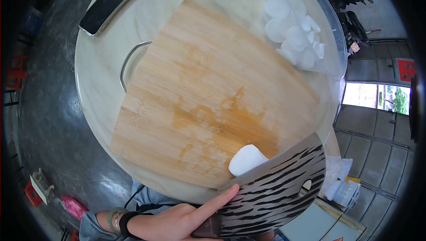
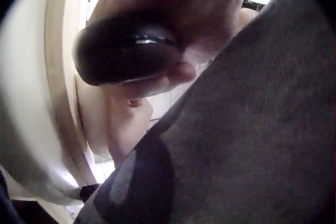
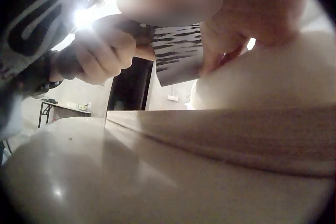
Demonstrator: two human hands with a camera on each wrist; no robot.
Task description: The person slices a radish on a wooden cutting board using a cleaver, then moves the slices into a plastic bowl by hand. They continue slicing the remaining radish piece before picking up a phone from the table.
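My left hand (image 1: 177, 219) grips a cleaver (image 1: 270, 192) by its dark handle, index finger laid along the blade's base. Black stripes mark the broad blade, which tilts across the near right edge of the wooden cutting board (image 1: 213, 63). The handle's dark butt end (image 2: 123, 53) sticks out of the fist in the left wrist view. Beside the blade, the pale rounded end of a peeled white radish (image 1: 247, 160) shows on the board. My right hand (image 3: 247, 14) arches over the radish with fingertips bent down on it; the blade hides most of this hand in the head view.
Thin white radish slices (image 1: 293, 37) fill a clear plastic bag in a clear basin (image 1: 341, 41) at the far right. A phone (image 1: 111, 6) lies at the far left of the round table (image 1: 95, 90). The board's metal handle (image 1: 125, 66) sticks out leftward.
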